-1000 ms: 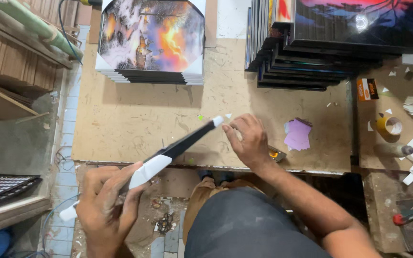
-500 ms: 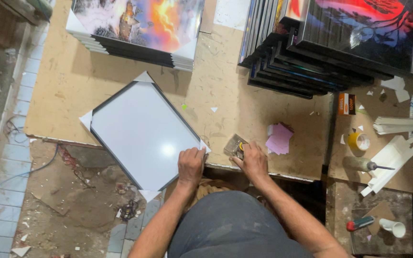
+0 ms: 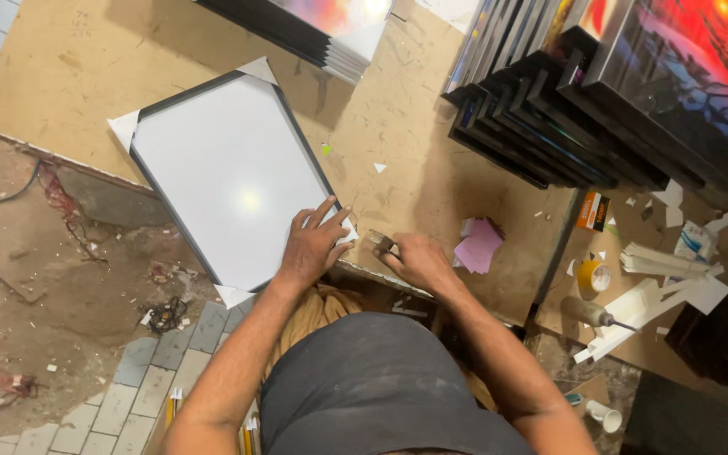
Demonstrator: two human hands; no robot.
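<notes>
A: State the position of the frame.

B: The black-edged frame [image 3: 229, 181] lies face up and flat on the plywood table [image 3: 86, 76], turned at an angle to the table edge. Its near corner overhangs that edge. Its face is a plain white panel. White card protectors cap its corners; one shows at the far corner [image 3: 260, 70], one at the left corner [image 3: 123, 129].

A: State the condition of the hands.

B: The left hand [image 3: 312, 244] rests palm down on the frame's right corner, fingers spread, pressing on the white panel. It grips nothing. The right hand [image 3: 419, 259] sits just beside it on the table edge, curled around a small metallic object [image 3: 382, 243]. What that object is, I cannot tell. The two hands are close but apart.

A: List the surrounding items.

B: A pink paper pad [image 3: 480, 244] lies just right of the right hand. A stack of black-framed pictures [image 3: 566, 109] stands at the far right of the table, a second stack [image 3: 322, 34] at the far centre. On the lower bench to the right lie a yellow tape roll [image 3: 590, 275], a screwdriver [image 3: 596, 313] and white card strips [image 3: 659, 291].
</notes>
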